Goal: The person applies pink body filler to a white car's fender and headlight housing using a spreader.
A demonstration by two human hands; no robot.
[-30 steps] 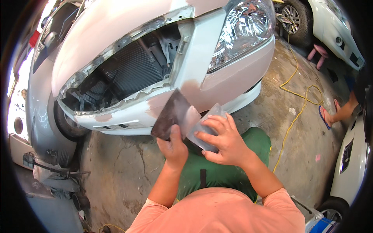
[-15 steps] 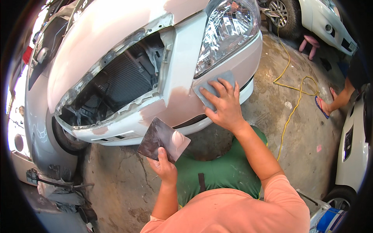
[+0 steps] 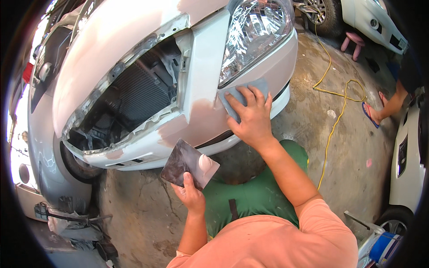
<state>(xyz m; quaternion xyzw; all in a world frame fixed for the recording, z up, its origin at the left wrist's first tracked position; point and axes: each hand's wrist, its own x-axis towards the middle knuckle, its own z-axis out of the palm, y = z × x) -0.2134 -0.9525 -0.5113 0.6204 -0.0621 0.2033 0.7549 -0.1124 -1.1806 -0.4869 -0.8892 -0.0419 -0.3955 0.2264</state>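
Two bare hands work at the front of a white car. Over the last second the right hand [image 3: 252,118] has left the board held in front of the person and gone up to the bumper [image 3: 268,76], carrying a grey spreader [image 3: 243,91] with it. It seems that filler taken from the board is now being laid on the panel. The right fingers [image 3: 250,100] are spread and flat, pressing the spreader against the bumper just below the headlight [image 3: 257,33], beside a pinkish patch of filler [image 3: 203,114]. The left hand [image 3: 192,194] has dropped lower and stays closed on the near edge of a dark square board [image 3: 185,163], thumb on top, the other fingers hidden beneath. A pale dab of filler sits on the board's right corner. The board hangs clear of the car, above the person's green-clad knees.
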